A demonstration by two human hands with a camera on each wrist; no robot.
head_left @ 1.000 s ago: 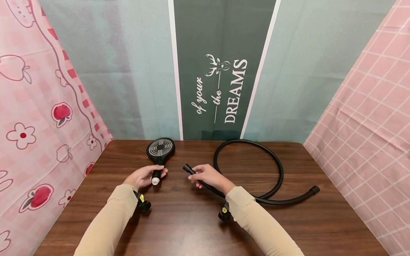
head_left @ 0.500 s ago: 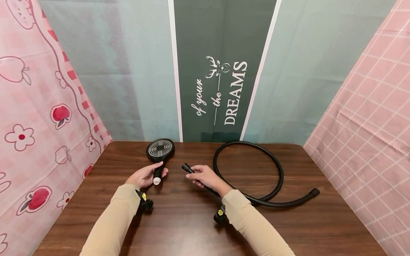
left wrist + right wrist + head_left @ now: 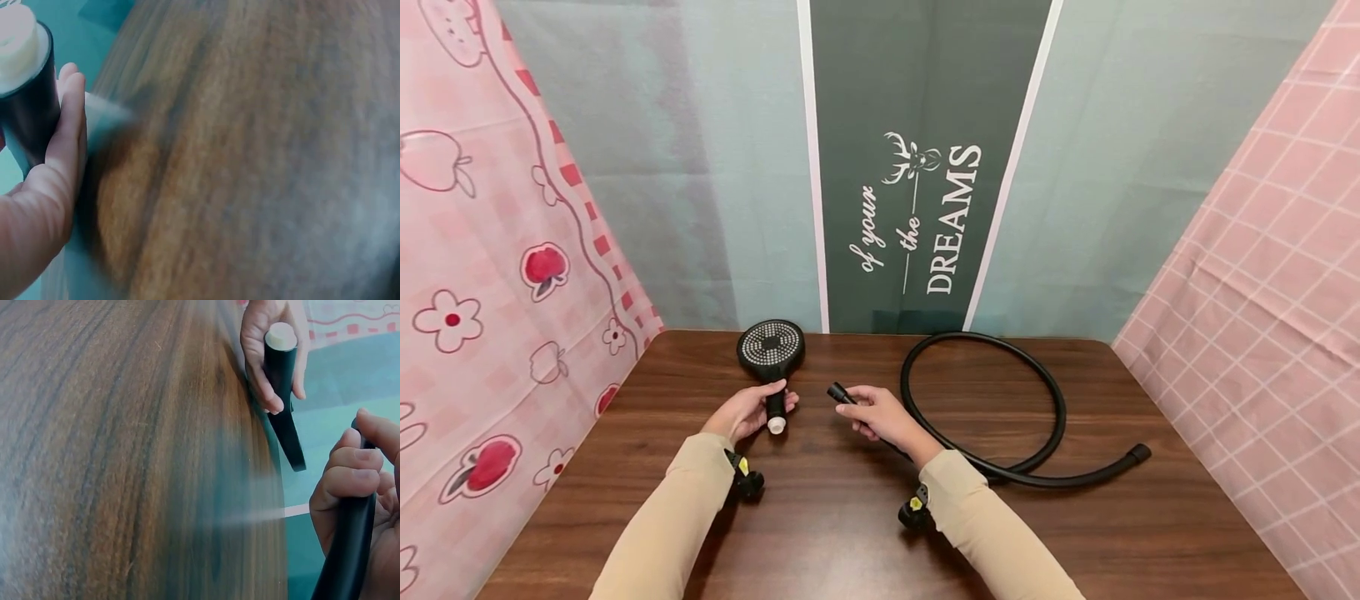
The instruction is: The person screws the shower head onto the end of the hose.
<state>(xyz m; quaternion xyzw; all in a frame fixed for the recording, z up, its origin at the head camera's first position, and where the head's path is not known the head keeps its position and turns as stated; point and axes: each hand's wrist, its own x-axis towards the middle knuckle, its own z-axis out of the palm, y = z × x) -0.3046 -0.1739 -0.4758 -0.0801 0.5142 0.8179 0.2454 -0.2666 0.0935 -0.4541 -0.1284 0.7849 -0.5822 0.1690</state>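
We found the left hand (image 3: 747, 413) grasping the shower head (image 3: 771, 344) by its handle (image 3: 775, 406), at the table's (image 3: 835, 525) left half, white end (image 3: 777, 426) toward the person. We observed the right hand (image 3: 886, 418) gripping the hose (image 3: 1048, 481) just behind one end, apart from the shower head; the remainder lay looped at right.

Bright, soft light leaves a pale glare on the desk (image 3: 831, 533); the left wrist view is blurry.
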